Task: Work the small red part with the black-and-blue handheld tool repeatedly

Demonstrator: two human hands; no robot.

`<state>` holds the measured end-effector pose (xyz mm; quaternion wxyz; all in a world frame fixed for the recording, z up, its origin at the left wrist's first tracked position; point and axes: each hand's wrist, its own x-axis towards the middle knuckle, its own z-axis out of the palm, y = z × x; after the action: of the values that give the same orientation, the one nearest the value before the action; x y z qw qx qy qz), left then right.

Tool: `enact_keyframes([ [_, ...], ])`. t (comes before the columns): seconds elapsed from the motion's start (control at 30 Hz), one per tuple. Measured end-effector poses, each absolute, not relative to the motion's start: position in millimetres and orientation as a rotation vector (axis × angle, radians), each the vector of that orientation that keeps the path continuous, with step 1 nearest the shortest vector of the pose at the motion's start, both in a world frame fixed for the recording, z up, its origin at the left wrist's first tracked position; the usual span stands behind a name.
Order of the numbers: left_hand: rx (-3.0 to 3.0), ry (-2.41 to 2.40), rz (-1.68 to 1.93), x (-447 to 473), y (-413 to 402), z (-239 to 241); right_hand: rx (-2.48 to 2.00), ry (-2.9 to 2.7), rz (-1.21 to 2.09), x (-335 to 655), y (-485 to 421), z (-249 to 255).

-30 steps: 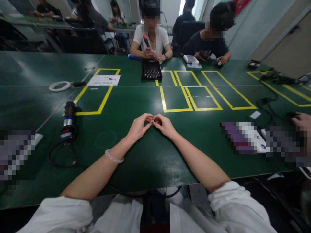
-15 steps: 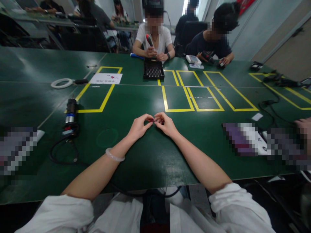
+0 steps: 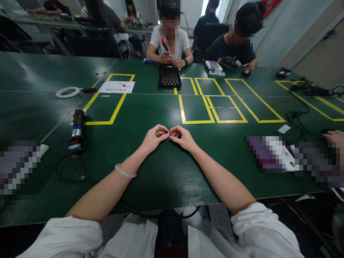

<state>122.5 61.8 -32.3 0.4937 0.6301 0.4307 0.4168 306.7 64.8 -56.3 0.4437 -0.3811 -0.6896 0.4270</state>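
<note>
My left hand (image 3: 153, 138) and my right hand (image 3: 184, 137) meet fingertip to fingertip just above the green table (image 3: 166, 175), in the middle of the view. Both pinch a tiny red and silver part (image 3: 169, 133) between thumbs and forefingers. The part is too small to name. A pale bangle (image 3: 124, 171) circles my left wrist. My forearms rest on the table and white sleeves show at the bottom.
A black and silver electric screwdriver (image 3: 76, 130) with a looped cable lies to the left. Yellow tape boxes (image 3: 212, 105) mark the table ahead. A black tray (image 3: 169, 77) sits before a seated person holding a red tool. Another person's hand (image 3: 334, 138) is at the right edge.
My hands stay pinched together on the small part. The fingers shift slightly around it and the camera tilts a little.
</note>
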Motion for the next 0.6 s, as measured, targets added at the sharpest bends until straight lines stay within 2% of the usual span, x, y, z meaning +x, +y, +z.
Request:
enact_keyframes([
  [0.6,1.602,1.062,0.98,121.0,61.3,-33.9,-0.958,-1.763,0.935,306.5,62.9,-54.3],
])
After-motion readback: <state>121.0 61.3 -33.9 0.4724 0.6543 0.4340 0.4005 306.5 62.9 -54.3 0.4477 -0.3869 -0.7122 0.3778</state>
